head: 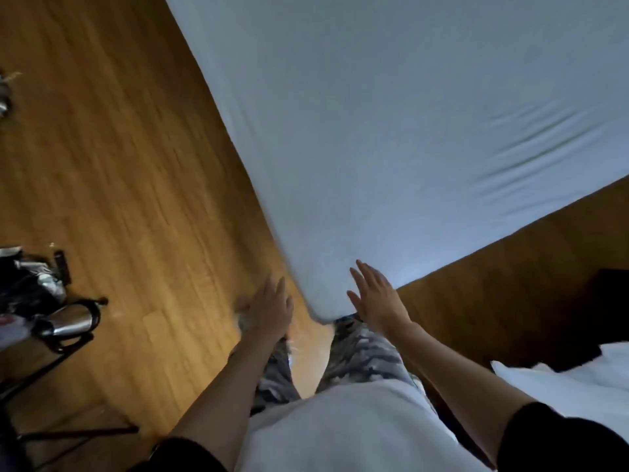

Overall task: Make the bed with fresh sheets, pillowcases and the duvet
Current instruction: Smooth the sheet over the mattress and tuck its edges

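A mattress covered by a pale blue-white fitted sheet [391, 131] fills the upper right of the view, its near corner pointing at my legs. Small wrinkles run across the sheet near its right edge. My right hand [374, 294] is held at that corner with fingers straight and spread, holding nothing. My left hand [269, 308] hangs just left of the corner above the floor, fingers relaxed and blurred, with nothing in it. A heap of white bedding [571, 383] lies at the lower right.
Wooden floor [119, 165] runs along the bed's left side and past its near end. At the left stand a black-framed table or rack with a metal kettle [69, 323] and dark clutter [30, 284]. A dark object [609, 294] sits at the right.
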The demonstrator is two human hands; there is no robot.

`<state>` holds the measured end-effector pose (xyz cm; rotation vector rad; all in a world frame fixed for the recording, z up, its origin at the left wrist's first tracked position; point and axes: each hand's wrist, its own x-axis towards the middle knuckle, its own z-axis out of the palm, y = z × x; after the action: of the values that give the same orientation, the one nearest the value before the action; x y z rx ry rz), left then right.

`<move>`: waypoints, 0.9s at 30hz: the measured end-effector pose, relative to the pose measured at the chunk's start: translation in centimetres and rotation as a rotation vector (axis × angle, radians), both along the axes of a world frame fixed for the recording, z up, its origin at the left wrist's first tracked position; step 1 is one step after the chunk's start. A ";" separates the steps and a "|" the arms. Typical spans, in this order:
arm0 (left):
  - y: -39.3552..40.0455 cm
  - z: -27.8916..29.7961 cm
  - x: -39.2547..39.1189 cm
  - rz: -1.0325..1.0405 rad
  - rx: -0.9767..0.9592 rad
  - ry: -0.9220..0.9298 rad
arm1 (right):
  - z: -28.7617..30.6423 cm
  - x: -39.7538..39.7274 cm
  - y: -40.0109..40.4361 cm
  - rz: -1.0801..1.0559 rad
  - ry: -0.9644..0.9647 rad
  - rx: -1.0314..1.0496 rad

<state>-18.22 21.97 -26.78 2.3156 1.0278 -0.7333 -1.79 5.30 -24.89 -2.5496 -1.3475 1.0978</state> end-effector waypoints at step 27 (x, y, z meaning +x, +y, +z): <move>43.9 8.2 -9.0 0.049 -0.064 -0.210 | 7.6 -9.2 34.9 -0.707 -0.049 0.138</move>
<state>-27.20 65.87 -18.56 2.2483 0.9487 -0.4848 -10.95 40.20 -17.25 -2.6088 -0.4132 0.7676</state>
